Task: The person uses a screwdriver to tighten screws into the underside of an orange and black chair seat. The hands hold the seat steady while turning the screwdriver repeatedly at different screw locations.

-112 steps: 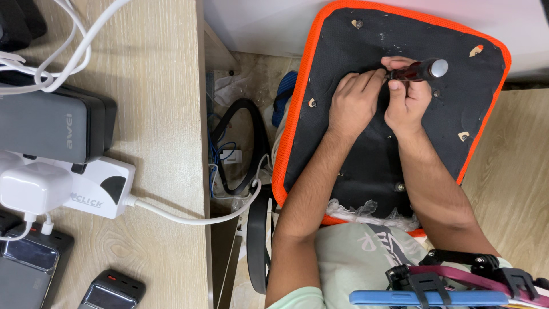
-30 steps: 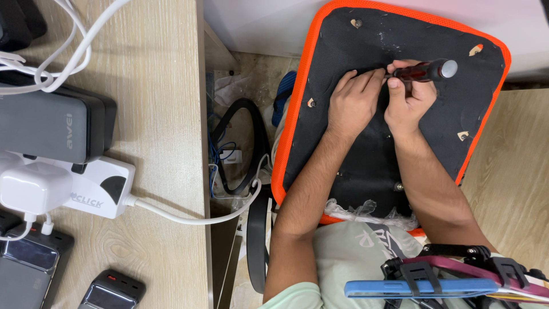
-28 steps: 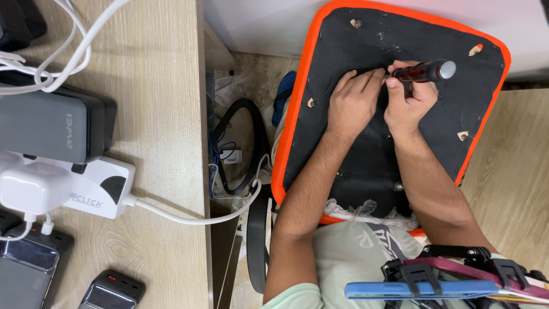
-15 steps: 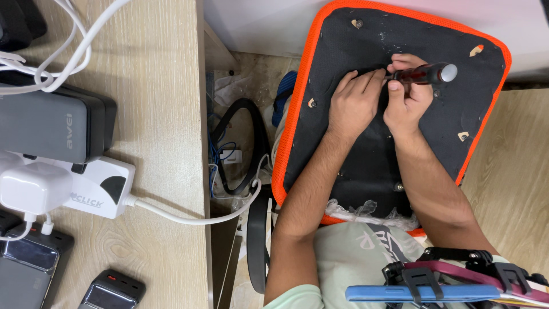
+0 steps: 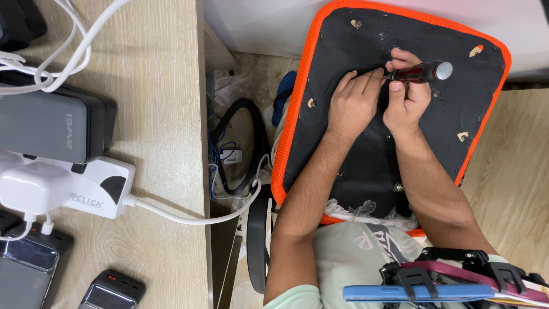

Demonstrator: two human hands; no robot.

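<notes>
so, seat: we see a chair seat (image 5: 457, 103) turned underside up, black with an orange rim, filling the upper right of the frame; it leans on the person's lap, which we judge keeps the bolt points facing up and within reach.
screwdriver: we see a screwdriver (image 5: 420, 72) with a dark red handle and a silver cap lying almost flat across the upper middle of the seat, tip pointing left toward the fingers of both hands.
right hand: we find the right hand (image 5: 406, 100) wrapped around the handle, thumb and fingers pressed tight on it, wrist bent slightly inward; the forearm runs down to the lower right.
left hand: we see the left hand (image 5: 353, 103) lying palm down on the black underside, fingers together and curled at the tips, pinching at the screwdriver's tip; what it pinches is too small for us to tell. we judge it steadies the tip.
forearms: we see both rising from the lower centre and converging at the top of the seat.
desk: we note a pale wooden desk (image 5: 154, 114) at the left with a white power strip (image 5: 100, 189), a grey box (image 5: 51, 123) and white cables (image 5: 63, 51).
gap: we see black straps (image 5: 257, 240) and wires between desk and seat.
</notes>
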